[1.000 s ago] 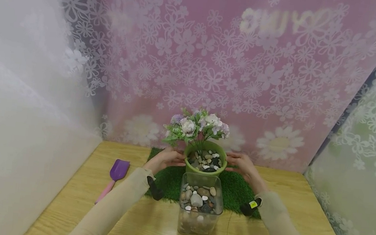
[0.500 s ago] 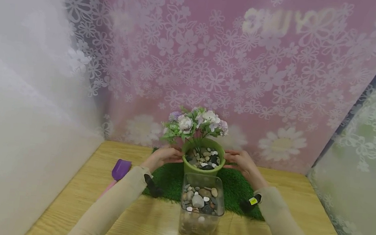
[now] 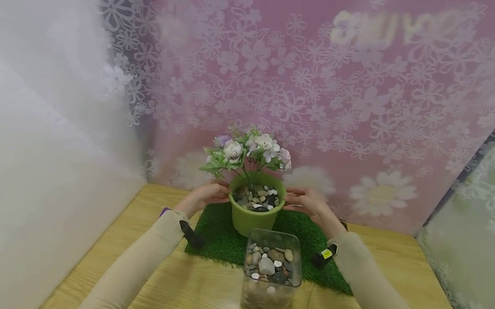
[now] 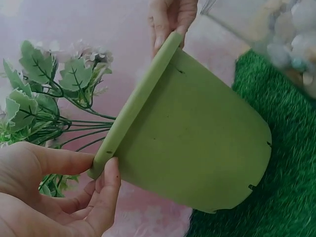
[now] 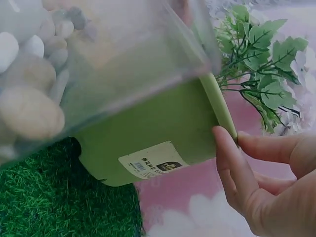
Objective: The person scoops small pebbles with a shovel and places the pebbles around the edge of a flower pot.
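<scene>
A green flower pot (image 3: 252,219), filled with pebbles around a bunch of pale artificial flowers (image 3: 248,147), is held at both sides. My left hand (image 3: 203,196) pinches its rim on the left, thumb above and fingers beneath the lip, as the left wrist view shows. On the opposite side, my right hand (image 3: 311,206) pinches the rim between thumb and fingers. The pot stands upright over a green artificial turf mat (image 3: 218,235); whether its base touches the turf I cannot tell. A white label (image 5: 153,160) shows on its side in the right wrist view.
In front of the pot, a clear plastic box (image 3: 268,293) of mixed stones sits partly over the mat's front edge. A purple tool's edge (image 3: 165,211) peeks out behind my left sleeve. Flower-patterned pink cloth (image 3: 280,79) hangs behind the wooden table (image 3: 183,286).
The pot, held in both hands, has moved left relative to the clear box. My left arm now hides most of the purple shovel. The head view has shifted slightly.
</scene>
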The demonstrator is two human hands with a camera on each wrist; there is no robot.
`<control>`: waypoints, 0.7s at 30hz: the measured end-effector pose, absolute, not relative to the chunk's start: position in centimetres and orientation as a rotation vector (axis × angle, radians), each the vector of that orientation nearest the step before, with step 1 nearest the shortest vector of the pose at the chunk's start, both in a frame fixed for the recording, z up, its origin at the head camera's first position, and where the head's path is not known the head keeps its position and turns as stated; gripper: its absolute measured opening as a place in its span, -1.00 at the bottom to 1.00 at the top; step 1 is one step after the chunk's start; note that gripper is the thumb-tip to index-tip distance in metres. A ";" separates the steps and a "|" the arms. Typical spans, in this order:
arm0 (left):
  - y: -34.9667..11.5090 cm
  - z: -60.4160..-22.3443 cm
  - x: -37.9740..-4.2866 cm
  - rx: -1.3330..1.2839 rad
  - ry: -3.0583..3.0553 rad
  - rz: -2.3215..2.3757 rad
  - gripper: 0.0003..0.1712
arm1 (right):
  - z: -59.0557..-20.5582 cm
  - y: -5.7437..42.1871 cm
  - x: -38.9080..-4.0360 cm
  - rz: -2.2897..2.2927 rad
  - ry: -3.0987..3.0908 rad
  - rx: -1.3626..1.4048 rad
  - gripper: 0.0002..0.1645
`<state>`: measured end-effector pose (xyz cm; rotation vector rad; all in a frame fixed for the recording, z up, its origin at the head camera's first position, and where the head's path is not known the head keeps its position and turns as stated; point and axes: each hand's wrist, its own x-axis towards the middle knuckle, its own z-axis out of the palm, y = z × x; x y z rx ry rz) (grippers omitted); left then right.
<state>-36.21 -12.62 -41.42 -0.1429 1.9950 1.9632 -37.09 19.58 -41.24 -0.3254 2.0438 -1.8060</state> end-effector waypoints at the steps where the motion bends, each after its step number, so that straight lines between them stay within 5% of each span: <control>1: -13.0 -41.3 -36.2 -0.136 1.999 1.956 -0.39 | -41.2 19.3 -37.2 -1.809 2.032 -0.320 -0.33; 21: -17.7 -42.0 -36.3 -0.104 2.129 1.891 -0.42 | -41.1 15.5 -37.5 -1.613 2.014 -0.542 -0.26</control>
